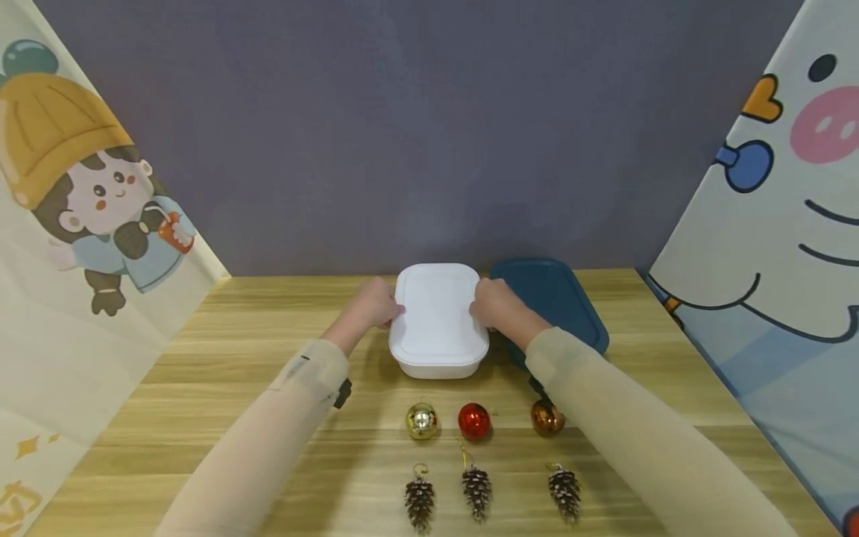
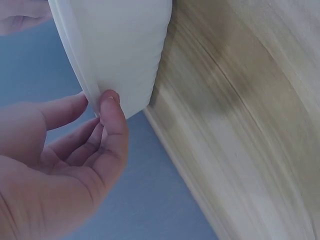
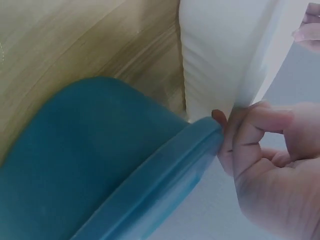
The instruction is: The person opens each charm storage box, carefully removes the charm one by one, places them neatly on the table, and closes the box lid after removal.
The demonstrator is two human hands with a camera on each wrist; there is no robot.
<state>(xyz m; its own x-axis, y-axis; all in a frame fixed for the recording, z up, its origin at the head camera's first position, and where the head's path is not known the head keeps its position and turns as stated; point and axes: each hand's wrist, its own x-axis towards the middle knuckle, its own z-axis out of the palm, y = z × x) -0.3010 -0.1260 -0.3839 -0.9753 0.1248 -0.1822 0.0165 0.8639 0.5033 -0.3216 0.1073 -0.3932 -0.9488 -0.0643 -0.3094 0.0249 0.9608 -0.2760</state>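
Observation:
A white storage box (image 1: pixel 439 371) stands upright near the table's back edge with its white lid (image 1: pixel 438 313) on top. My left hand (image 1: pixel 376 302) pinches the lid's left edge, thumb above and curled fingers below, as the left wrist view shows. On the opposite side my right hand (image 1: pixel 495 302) grips the lid's right edge with bent fingers. In the right wrist view, a fingertip of that hand (image 3: pixel 270 155) is close to the rim of a blue lidded box (image 3: pixel 100 150); whether they touch I cannot tell.
In front of the white box lie a gold bauble (image 1: pixel 421 421), a red bauble (image 1: pixel 474 421) and a copper bauble (image 1: pixel 546 418), the last beside my right sleeve. Nearer are three pinecones, left (image 1: pixel 419 503), middle (image 1: pixel 477 492) and right (image 1: pixel 564 492). A grey wall (image 1: pixel 429 134) rises behind the wooden table (image 1: pixel 268 328).

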